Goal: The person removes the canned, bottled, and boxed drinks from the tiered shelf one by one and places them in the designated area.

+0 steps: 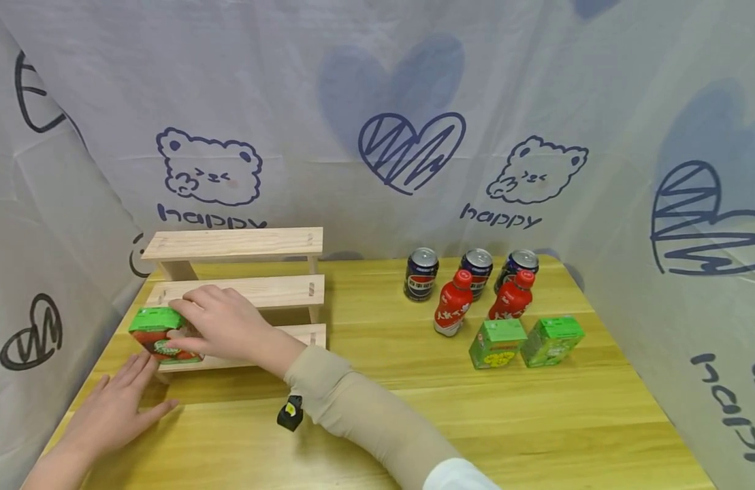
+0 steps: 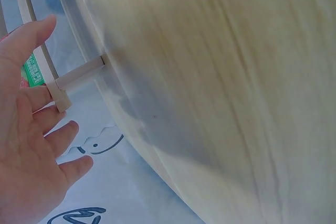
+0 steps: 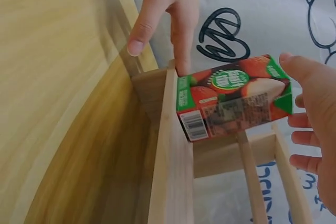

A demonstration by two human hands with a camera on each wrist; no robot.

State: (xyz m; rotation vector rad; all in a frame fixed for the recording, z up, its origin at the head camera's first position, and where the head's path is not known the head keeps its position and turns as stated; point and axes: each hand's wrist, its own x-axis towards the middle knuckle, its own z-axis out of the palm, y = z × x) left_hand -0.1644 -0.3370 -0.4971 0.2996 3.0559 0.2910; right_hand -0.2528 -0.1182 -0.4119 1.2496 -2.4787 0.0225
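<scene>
A yellow wooden worktop (image 1: 414,408) stands walled on three sides by pale sheeting printed with bears, hearts and "happy". At its far left stands a three-step wooden rack (image 1: 242,289), its left end close to the worktop's left edge and to the sheeting there. The near half of the worktop is bare wood apart from the arms, and a broad strip lies open between the rack and the drinks at far right: three cans (image 1: 421,273), two red bottles (image 1: 453,303) and two green cartons (image 1: 497,343). A strawberry carton (image 1: 159,337) sits on the rack's lowest step at its left end, lying on its side with its long axis running left to right along the step (the barcode end faces the near edge in the right wrist view). The right hand (image 1: 220,323) lies over the carton's right part, fingers curled round it in a loose grip. The left hand (image 1: 116,401) rests flat on the worktop just near of the carton, fingers straight and spread, fingertips at the rack's near left corner, holding nothing.
</scene>
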